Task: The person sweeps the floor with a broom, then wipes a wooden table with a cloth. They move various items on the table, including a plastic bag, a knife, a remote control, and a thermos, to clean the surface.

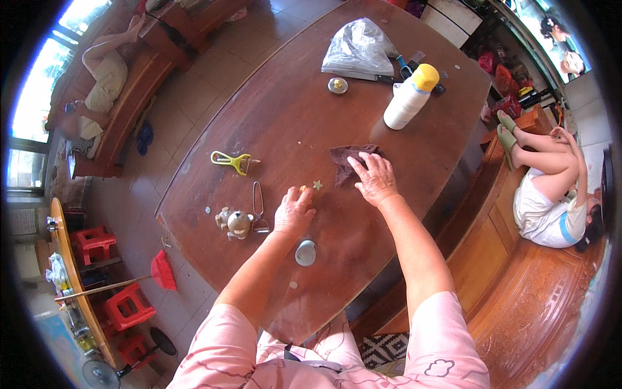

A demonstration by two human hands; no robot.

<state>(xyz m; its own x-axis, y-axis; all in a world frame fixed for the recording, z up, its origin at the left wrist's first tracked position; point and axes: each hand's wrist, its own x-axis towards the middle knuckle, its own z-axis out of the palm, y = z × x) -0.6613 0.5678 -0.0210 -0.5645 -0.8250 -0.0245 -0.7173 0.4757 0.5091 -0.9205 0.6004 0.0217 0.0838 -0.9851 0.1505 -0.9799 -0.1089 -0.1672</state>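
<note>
My left hand is low over the wooden table, its fingertips at a small orange-yellow piece; the fingers partly hide it, so a grip on it cannot be made out. Just right of that piece lies a small pale star. My right hand rests with spread fingers on the near right part of a crumpled dark brown cloth. Left of my left hand are a grey-brown animal figurine and a metal-framed peeler. A round grey-white object sits nearer my body.
A green-handled peeler lies on the table. Farther off stand a white bottle with yellow cap, a knobbed metal lid, a clear plastic bag and a knife. People recline on wooden benches at both sides.
</note>
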